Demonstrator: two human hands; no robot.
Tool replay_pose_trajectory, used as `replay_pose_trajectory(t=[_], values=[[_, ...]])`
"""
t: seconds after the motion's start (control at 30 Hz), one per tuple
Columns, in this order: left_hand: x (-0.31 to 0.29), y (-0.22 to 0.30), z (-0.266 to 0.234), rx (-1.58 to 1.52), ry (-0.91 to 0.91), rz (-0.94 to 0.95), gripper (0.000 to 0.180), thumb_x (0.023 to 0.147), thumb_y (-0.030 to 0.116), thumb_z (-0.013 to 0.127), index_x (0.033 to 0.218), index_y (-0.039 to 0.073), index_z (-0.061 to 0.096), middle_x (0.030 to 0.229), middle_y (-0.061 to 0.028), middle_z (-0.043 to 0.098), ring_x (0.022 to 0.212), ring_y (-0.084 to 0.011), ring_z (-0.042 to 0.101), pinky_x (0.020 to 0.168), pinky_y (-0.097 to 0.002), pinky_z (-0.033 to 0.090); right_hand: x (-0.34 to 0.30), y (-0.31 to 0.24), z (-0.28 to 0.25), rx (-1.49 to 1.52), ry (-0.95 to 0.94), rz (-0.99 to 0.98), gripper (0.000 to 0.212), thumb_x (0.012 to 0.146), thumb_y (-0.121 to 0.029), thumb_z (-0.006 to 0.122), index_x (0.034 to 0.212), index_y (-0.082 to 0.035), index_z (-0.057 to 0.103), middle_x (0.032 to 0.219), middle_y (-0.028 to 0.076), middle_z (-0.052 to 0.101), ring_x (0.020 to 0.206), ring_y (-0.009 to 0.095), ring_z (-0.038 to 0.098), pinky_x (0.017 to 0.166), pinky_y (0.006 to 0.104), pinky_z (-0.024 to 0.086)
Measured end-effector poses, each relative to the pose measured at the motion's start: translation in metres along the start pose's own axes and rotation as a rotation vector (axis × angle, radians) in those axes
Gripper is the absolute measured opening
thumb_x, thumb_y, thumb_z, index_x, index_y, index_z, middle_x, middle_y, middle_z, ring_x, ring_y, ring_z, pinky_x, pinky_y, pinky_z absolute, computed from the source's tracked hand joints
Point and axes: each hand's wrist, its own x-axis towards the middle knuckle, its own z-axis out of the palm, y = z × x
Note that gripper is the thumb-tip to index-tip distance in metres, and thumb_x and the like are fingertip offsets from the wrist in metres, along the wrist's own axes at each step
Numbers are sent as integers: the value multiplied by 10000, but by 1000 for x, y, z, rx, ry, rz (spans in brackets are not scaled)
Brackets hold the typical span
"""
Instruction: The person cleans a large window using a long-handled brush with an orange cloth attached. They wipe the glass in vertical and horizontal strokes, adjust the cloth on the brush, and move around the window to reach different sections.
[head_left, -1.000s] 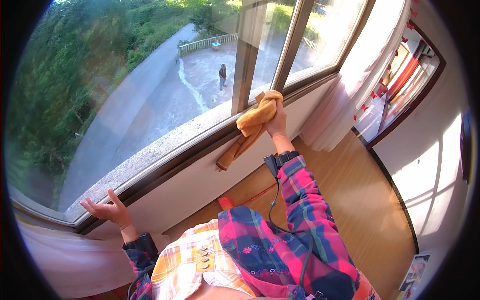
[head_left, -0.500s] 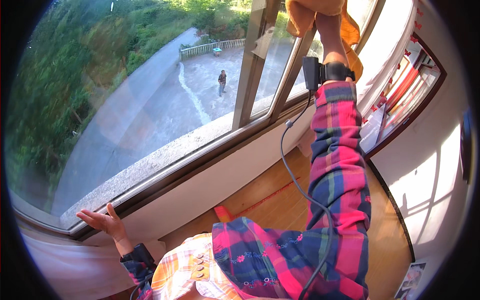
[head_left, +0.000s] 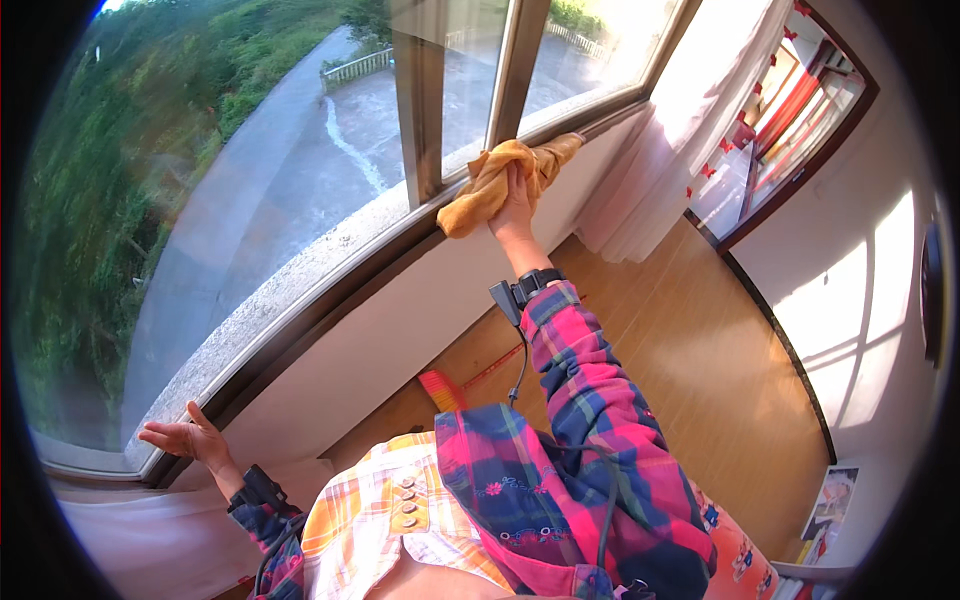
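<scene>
An orange-brown cloth (head_left: 500, 180), bunched and folded, lies over the lower rail of the window frame (head_left: 330, 285). My right hand (head_left: 514, 208) grips the cloth from the room side, its thumb and palm partly showing while the other fingers are hidden in the folds. Part of the cloth hangs down to the left over the dark sill edge. At the lower left, my left hand (head_left: 192, 437) is held by the window's corner with its fingers apart and nothing in it. Both wrists carry a black strapped device.
Tall window panes (head_left: 260, 170) stand ahead, with a road and a railing outside. A sheer white curtain (head_left: 655, 140) hangs to the right of the window. Beyond the wooden floor (head_left: 660, 320) is a white wall (head_left: 850, 290) with a dark-framed opening (head_left: 800, 140).
My right hand has come down and to the left with the cloth, from high on the window to its lower rail. My left hand has barely moved. The person outside has dropped out of sight.
</scene>
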Motion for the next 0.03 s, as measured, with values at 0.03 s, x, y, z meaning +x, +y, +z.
replay_pose_trajectory(t=[0.03], values=[[-7, -7, 2, -8, -1, -1, 940, 924, 636, 439, 1538, 92, -21, 1576, -250, 2, 1457, -409, 41, 1161, -479, 114, -6, 0, 1, 124, -80, 30, 847, 802, -255, 706, 1491, -109, 235, 1549, 151, 230, 1410, 332, 276, 1149, 375, 291]])
